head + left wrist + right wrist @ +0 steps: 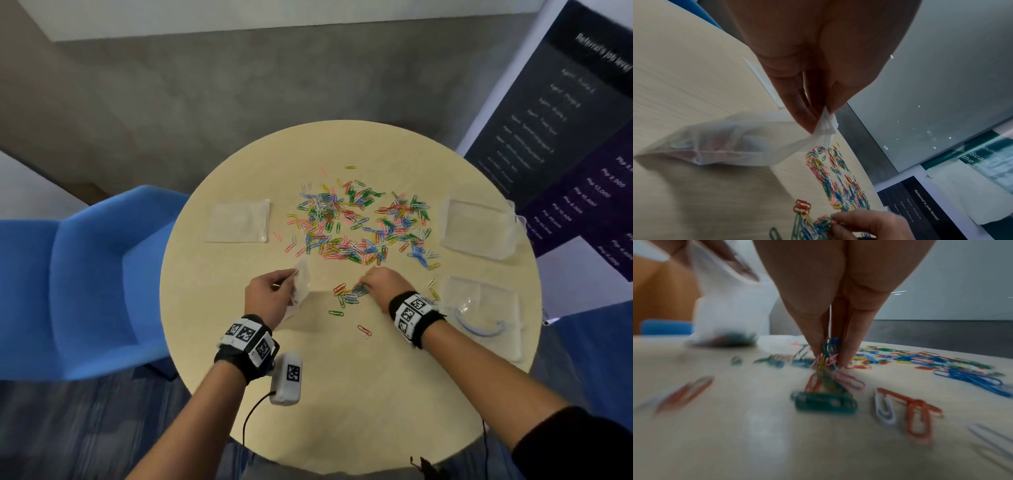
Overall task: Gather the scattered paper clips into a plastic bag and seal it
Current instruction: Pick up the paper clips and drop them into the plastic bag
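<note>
On the round worktop (342,394) in front of me, the job is at its filling stage: I am picking up paper clips a pinch at a time and feeding them into the bag. My left hand (270,294) pinches the top edge of the plastic bag (731,139) between thumb and fingertips, holding it up by the mouth while its bottom rests on the wood near my side of the worktop. Through the cloudy plastic I can make out a few clips already lying in the bottom, though the right wrist view is too blurred to say how many.

My right hand (385,282) is down on the surface just beside the bag, fingers drawn together and nipping a small tangled bunch of clips (828,356), with several loose ones lying around it. The main scatter of paper clips (359,226) lies beyond both hands, across the middle of the worktop, so I judge the gathering is far from done and sealing is a long way off.

Next, I think, the pinched bunch has to be lifted clear and carried left to the bag's mouth. That calls for the left hand to keep the opening spread, since I cannot tell from here how wide it gapes. The clips hook into each other, so trailing ones may drop off on the way.

Three more clear bags (238,221) lie flat at the left and right edges.
</note>
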Demonstrator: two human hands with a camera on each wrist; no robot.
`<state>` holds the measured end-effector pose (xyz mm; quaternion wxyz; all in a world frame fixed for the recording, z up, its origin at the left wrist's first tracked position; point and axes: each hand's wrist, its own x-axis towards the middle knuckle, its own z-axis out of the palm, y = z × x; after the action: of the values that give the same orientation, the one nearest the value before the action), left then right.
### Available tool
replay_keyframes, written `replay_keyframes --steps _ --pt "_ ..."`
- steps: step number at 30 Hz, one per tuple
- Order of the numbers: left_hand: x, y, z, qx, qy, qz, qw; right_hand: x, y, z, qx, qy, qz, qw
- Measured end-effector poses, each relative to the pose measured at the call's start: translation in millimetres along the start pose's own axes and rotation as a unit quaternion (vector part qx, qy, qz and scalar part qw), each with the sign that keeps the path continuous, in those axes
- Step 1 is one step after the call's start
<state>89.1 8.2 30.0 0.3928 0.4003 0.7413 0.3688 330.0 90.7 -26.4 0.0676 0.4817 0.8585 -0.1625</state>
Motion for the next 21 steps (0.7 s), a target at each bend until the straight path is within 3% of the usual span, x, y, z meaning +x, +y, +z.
replay_keyframes --steps 3,6,7,10,12,13,15,17,18,20,21 --pt "-2.0 2.9 4.3 -0.001 -0.006 -0.001 1.000 1.4 5.0 -13.9 0.158 0.068 0.122 0.977" --pt "-2.5 6.0 8.5 0.002 -0.009 0.002 1.000 -3.2 11.7 -22.4 0.372 0.110 0.247 0.888" --pt "-2.6 7.1 9.9 0.003 -0.011 0.003 1.000 -5.4 11.9 -26.2 0.473 0.101 0.274 0.832" --pt "-2.9 10.4 15.8 0.008 -0.015 0.007 1.000 -11.1 2.6 -41.9 0.753 0.045 0.286 0.591" --pt "-3.5 13.2 20.9 0.010 -0.016 0.010 1.000 -12.6 -11.5 -53.9 0.830 0.031 0.253 0.496" --pt "-4.2 15.2 23.8 0.010 -0.017 0.012 1.000 -13.0 -21.6 -60.1 0.844 0.024 0.232 0.484" --pt "-5.6 18.6 29.2 0.012 -0.018 0.021 1.000 -12.0 -43.1 -67.5 0.843 0.015 0.202 0.498" --pt "-7.0 22.0 32.7 0.016 -0.023 0.033 0.999 -6.5 -61.8 -63.2 0.811 0.007 0.194 0.552" --pt "-7.2 23.1 33.7 0.021 -0.024 0.037 0.999 -2.2 -69.3 -58.0 0.767 0.014 0.190 0.612" --pt "-7.1 23.8 34.5 0.033 -0.022 0.041 0.998 3.4 -79.2 -52.9 0.595 0.053 0.173 0.783" --pt "-7.2 23.5 34.4 0.037 -0.021 0.044 0.998 3.5 -82.5 -54.4 0.508 0.073 0.164 0.843"
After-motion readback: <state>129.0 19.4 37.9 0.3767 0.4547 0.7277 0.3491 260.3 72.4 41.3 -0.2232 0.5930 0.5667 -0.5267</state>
